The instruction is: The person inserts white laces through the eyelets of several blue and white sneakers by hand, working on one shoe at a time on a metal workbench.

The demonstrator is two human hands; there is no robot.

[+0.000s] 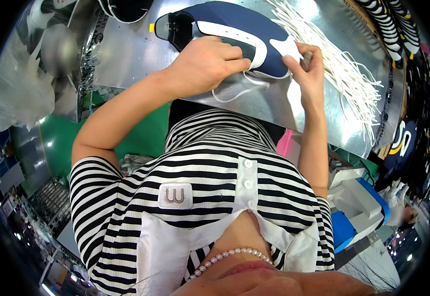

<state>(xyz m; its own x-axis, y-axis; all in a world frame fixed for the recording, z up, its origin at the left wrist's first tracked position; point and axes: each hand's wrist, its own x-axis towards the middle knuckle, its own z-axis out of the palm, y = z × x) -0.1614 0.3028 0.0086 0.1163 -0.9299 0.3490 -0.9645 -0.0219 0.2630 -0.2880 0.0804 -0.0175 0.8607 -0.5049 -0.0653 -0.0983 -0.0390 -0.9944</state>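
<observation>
A navy shoe upper [234, 15] with white trim lies on the metal table in front of me. Along its side runs a white eyelet strip [230, 32]. My left hand [209, 64] rests over the upper, its fingers pinched at the near end of that strip. From those fingertips a white shoelace [239, 93] hangs in a loop over the table's near edge. On the upper's right end, my right hand [310, 69] pinches the white heel piece [285, 48] between thumb and fingers. The left hand's fingertips are partly hidden.
A long bundle of white laces [336, 61] spreads across the right of the metal table [126, 59]. More dark uppers [402, 143] are stacked beyond its right edge. A black shoe piece [126, 7] sits at the far left, near clear plastic bags [22, 93].
</observation>
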